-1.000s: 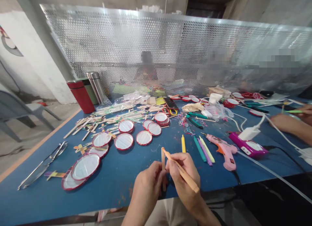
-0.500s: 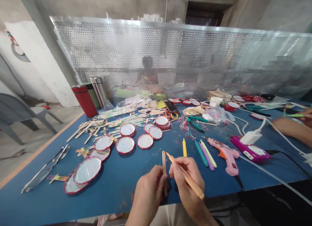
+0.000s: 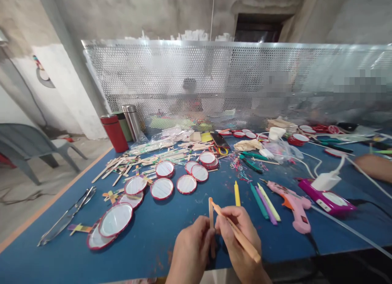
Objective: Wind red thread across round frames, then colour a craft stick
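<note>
Head view: just in from the counter's (image 3: 150,231) near edge, the left hand (image 3: 192,243) had its grip closed on a wooden stick (image 3: 211,215), long axis toward the far edge. The right hand (image 3: 240,229) gripped an orange marker (image 3: 246,244) slantwise, tip at the stick's far end. Room ran leftward to red-rimmed discs (image 3: 161,188).

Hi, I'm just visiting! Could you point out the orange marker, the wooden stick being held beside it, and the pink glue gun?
orange marker (image 3: 246,243): head view, on its barrel.
wooden stick (image 3: 211,214): head view, on its upper part.
pink glue gun (image 3: 295,203): head view, on its body.
</note>
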`<state>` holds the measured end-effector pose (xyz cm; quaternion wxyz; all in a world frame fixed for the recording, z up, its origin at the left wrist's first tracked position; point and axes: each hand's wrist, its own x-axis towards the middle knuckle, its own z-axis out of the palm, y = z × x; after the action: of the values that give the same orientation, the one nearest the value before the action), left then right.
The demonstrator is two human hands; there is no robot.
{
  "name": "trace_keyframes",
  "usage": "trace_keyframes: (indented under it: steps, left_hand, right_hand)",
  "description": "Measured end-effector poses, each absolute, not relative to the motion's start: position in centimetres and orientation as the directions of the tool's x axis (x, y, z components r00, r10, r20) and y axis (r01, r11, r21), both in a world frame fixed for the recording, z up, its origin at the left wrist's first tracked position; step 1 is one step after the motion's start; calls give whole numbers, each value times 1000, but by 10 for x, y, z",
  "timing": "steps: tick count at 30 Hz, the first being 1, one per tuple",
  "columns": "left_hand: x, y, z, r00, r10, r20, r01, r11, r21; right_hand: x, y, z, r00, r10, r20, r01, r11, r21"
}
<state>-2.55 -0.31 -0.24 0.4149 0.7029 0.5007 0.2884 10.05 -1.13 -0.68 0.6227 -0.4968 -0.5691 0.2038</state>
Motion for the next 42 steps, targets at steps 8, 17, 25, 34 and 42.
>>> trace_keyframes:
  steps: [8, 17, 25, 34, 42]
  left_hand:
    - [-26, -3, 1, 341, 940, 21, 447, -181, 876]
    - [-26, -5, 4, 348, 937, 6, 469, -180, 865]
    - [-26, -4, 4, 338, 941, 29, 461, -193, 866]
    - [-26, -4, 5, 343, 939, 10, 462, -178, 869]
    - [-26, -4, 5, 337, 942, 5, 453, -167, 876]
  right_hand:
    - [101, -14, 0, 302, 794, 528, 316, 439, -841]
    - [101, -13, 1, 248, 819, 518, 327, 432, -840]
    - [102, -14, 1, 246, 826, 507, 317, 426, -848]
    - [100, -13, 3, 254, 796, 549, 318, 467, -825]
    - [102, -15, 1, 226, 831, 508, 307, 434, -847]
